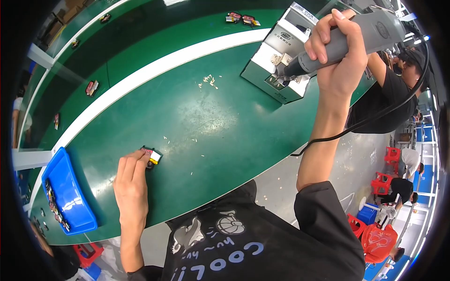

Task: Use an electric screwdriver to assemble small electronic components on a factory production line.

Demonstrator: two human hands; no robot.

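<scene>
My right hand is wrapped round a grey electric screwdriver, raised at the upper right. The screwdriver's tip points down into the pick-up opening of a white, box-shaped screw feeder; whether it touches a screw there is too small to see. On the green bench to the left, my left hand has its fingers closed on the edge of a small electronic assembly. That piece shows a dark frame, a silver-white block and yellow tape, and the fingertips hide its left part.
A blue tray holding several small parts stands at the left. Pale slivers are scattered over the bench. Beyond a white rail, a green surface carries more assemblies. A black cable hangs by my right arm; a co-worker is close by.
</scene>
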